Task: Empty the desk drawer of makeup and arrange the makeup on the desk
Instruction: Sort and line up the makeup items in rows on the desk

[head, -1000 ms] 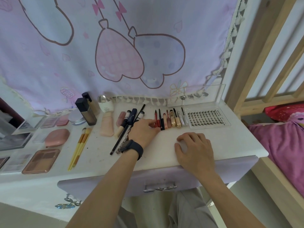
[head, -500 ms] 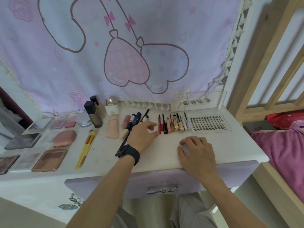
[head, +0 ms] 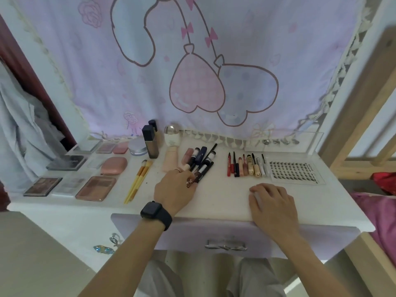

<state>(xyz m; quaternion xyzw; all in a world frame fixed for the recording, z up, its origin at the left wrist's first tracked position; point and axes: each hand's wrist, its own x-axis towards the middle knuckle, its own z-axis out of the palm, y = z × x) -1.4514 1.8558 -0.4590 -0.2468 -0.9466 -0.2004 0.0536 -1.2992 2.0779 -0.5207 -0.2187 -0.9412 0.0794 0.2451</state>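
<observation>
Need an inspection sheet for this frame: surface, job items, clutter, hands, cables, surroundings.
Surface: white desk, few dark specks; drawer front looks closed.
Job's things: palettes and pink compact at left; bottles at back; yellow brushes; loose pile of dark tubes; neat row of pencils; lash tray at right.
Clutter: small glittery item on the lower ledge, left of the drawer.
Hands: left hand touches the loose pile, grip unclear; right hand rests palm-down on the desk.
Cables: nothing seen.
Surroundings: printed curtain behind; wooden bed frame and pink bedding at right.
</observation>
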